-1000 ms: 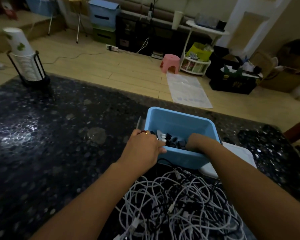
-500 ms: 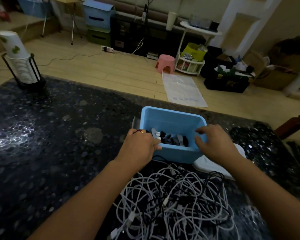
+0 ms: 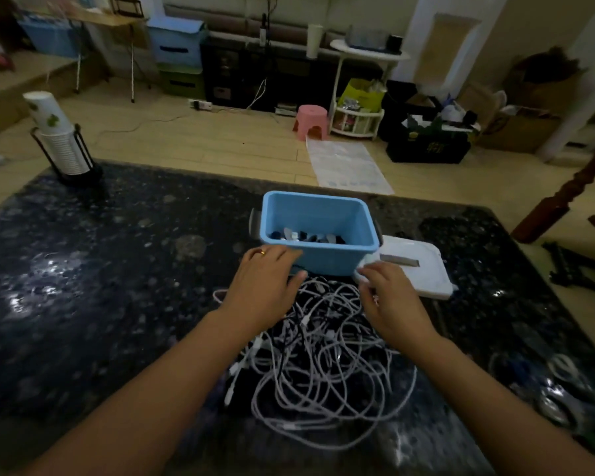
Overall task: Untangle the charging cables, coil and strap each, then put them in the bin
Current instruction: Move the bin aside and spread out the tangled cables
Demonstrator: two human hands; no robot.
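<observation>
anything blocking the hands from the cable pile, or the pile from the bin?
Nothing visible. The left hand and right hand hover right over the tangled cables; the open blue bin sits just beyond, its white lid off beside it.

No text, label, brand or number can be read. Faint bluish print is seen on the white sheet [image 3: 349,164] on the floor, and a yellowish mark on the black crate [image 3: 428,147], both too blurred.
</observation>
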